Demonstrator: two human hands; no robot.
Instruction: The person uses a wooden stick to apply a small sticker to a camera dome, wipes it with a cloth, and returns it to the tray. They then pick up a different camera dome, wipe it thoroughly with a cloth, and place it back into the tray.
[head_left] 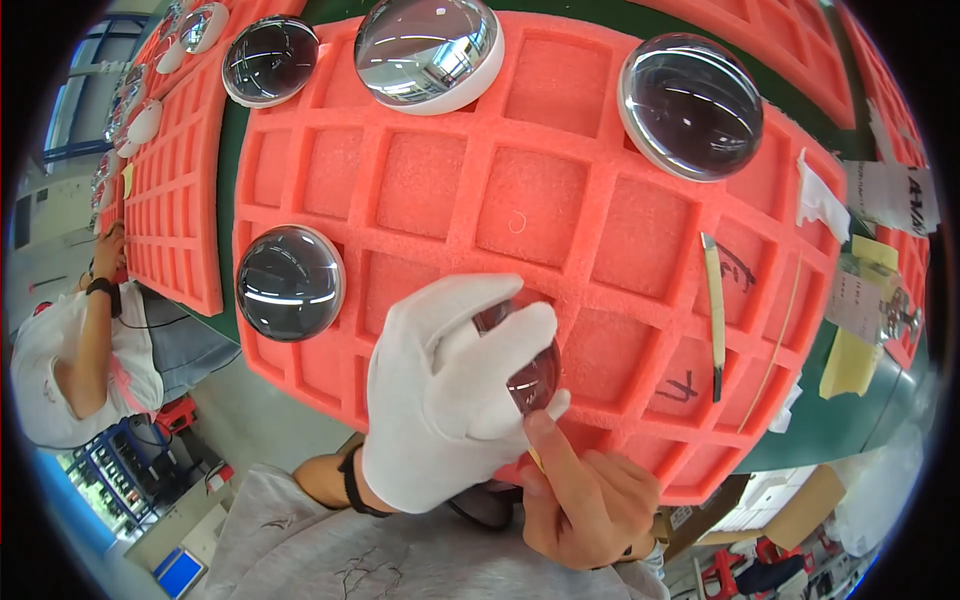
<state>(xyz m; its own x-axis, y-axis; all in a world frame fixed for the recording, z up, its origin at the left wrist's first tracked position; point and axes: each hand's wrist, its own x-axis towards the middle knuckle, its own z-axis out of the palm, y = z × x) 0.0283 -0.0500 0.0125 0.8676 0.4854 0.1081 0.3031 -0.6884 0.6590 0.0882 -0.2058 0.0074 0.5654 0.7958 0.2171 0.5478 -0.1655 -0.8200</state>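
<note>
My left hand (435, 400), in a white glove, grips a dark, shiny glass lens (535, 382) by its edge, above the foam tray. Gloved fingers cover much of the lens. Bare and close beside it, my right hand (590, 495) has its fingers curled, with the index fingertip at the lens's lower edge. A thin tan sliver shows by those fingers; what it belongs to is hidden. Domed glass lenses sit on the pink-red foam tray (450, 240): one (290, 283) at the left, one (690, 107) at the far right, a mirror-bright one (430, 52) at the back.
Another domed lens (270, 60) sits at the tray's back left. A slim blade-like tool (713, 315) and a thin wooden stick (770, 345) lie across the right compartments. White tissue (822, 200) hangs over the right edge. At far left, a co-worker (90, 350) sits by another foam tray (175, 190).
</note>
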